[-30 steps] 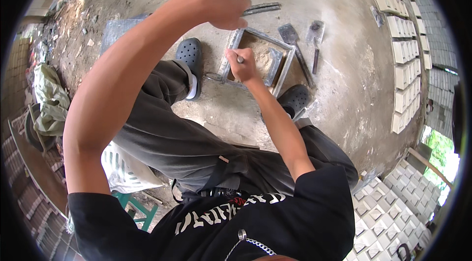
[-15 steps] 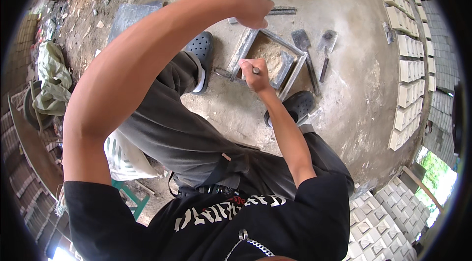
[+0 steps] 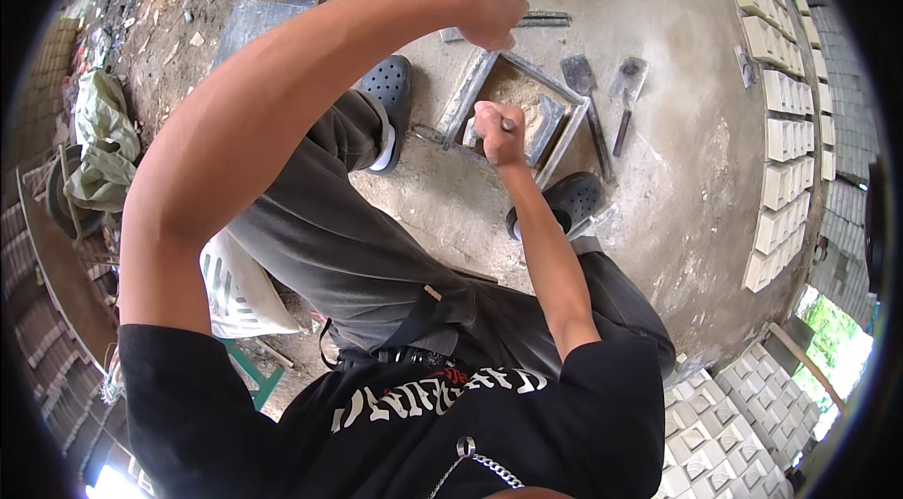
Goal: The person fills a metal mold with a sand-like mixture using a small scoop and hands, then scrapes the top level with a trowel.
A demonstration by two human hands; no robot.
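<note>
A square metal mould frame [image 3: 567, 143] lies on the ground between my feet, with pale sandy material [image 3: 515, 93] inside. My right hand [image 3: 499, 134] is closed around a round handle [image 3: 508, 125] over the near left part of the frame. Only the handle's end shows; the rest of that tool is hidden under the fist. A grey metal piece [image 3: 546, 126] sits in the frame's right side. Above the far corner, my left hand [image 3: 489, 17] is bent downward with curled fingers. What those fingers hold, if anything, is hidden.
A dark flat-bladed trowel [image 3: 578, 74] and a second trowel [image 3: 625, 82] lie right of the frame. Dark bars [image 3: 544, 19] are beyond it. A grey sheet [image 3: 259, 24] lies far left. Pale moulded blocks [image 3: 785, 132] line the right side. A white sack [image 3: 246, 297] stands near left.
My right hand has shifted slightly to the right and away from me over the frame, still gripping the handle. The left hand stays near the far corner, almost unmoved.
</note>
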